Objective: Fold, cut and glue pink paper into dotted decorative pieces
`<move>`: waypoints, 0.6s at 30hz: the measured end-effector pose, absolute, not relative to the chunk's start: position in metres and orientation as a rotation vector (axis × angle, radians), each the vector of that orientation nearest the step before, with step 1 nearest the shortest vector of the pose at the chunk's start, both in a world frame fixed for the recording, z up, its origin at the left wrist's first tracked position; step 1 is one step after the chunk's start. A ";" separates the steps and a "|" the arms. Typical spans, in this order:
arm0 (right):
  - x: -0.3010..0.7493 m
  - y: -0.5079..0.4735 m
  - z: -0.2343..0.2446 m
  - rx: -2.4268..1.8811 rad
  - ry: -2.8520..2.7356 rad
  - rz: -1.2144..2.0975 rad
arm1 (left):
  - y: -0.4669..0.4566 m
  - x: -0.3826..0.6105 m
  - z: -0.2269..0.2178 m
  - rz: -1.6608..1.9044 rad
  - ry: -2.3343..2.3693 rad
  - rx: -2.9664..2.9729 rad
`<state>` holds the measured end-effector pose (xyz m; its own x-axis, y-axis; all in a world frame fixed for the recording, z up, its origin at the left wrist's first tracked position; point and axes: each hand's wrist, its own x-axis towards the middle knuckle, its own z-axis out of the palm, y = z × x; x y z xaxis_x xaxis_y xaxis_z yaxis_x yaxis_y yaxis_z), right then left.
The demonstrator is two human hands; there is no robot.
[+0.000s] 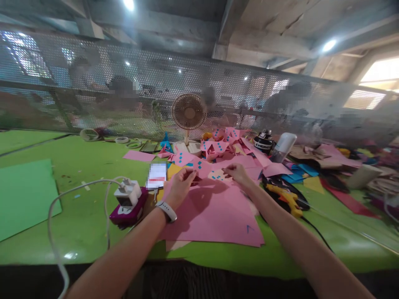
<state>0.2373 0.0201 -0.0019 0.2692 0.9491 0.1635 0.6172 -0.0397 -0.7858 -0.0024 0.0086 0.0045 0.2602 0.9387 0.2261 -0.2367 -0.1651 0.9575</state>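
My left hand (181, 185), with a white watch (166, 211) on the wrist, has its fingers pinched together over a small pink paper piece with blue dots (215, 175). My right hand (236, 172) is curled and pinches the same piece from the other side. Both hands hover above a stack of large pink paper sheets (215, 216) on the green table (84, 220). What exactly sits between the fingertips is too small to make out.
A heap of pink folded shapes with blue dots (218, 147) lies behind the hands, by a small desk fan (188, 112). A yellow glue gun (285, 197) lies right, a power strip with white plugs (129, 199) left, a green sheet (25, 195) far left. A perforated mesh wall (93, 83) stands behind.
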 end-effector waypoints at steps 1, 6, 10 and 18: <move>0.237 0.024 -0.002 -1.766 -1.441 0.529 | 0.009 -0.003 0.005 1.233 0.752 1.304; 0.221 0.054 -0.004 -1.959 -1.493 0.501 | 0.009 -0.004 0.008 1.246 0.781 1.276; 0.202 0.069 -0.007 -2.109 -1.477 0.366 | 0.009 -0.004 0.009 1.248 0.792 1.273; 0.197 0.077 -0.017 -2.081 -1.530 0.329 | 0.008 -0.004 0.008 1.253 0.768 1.261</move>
<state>0.1973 0.0767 -0.0165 0.3285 0.9377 0.1133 0.8081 -0.2170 -0.5476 -0.0042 0.0085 0.0080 0.2180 0.9549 0.2018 -0.2533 -0.1443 0.9566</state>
